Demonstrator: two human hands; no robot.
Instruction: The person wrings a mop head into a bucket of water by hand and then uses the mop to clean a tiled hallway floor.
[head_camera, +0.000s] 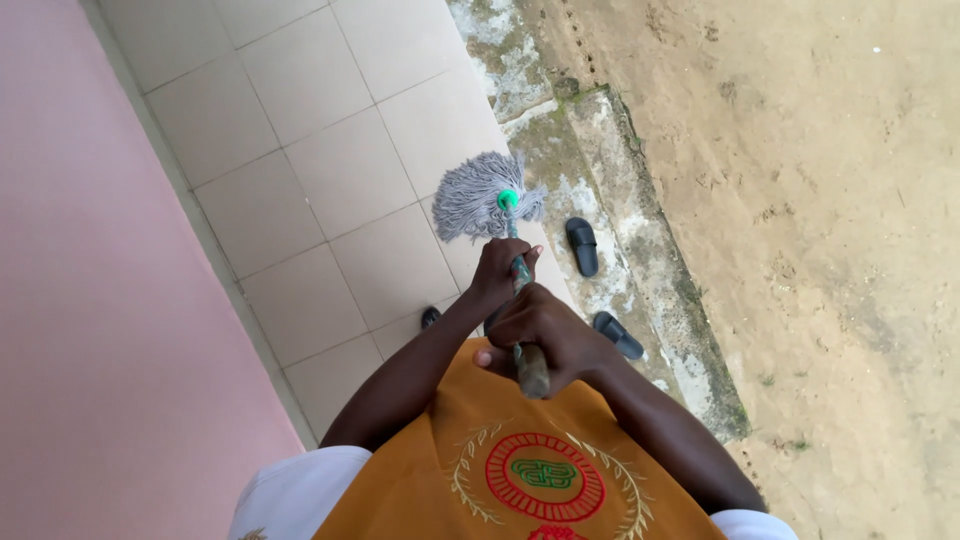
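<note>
Both hands, left hand and right hand, clenched on the mop handle; gray string mop head is near the step's edge, so it might knock that black slide sandal off.

a pale tiled floor carries a grey string mop head near the frame's centre. at four o'clock from the mop head, a mossy concrete step edges the tiles. two black slides lie there, one on the step, the other at five o'clock from it.
</note>
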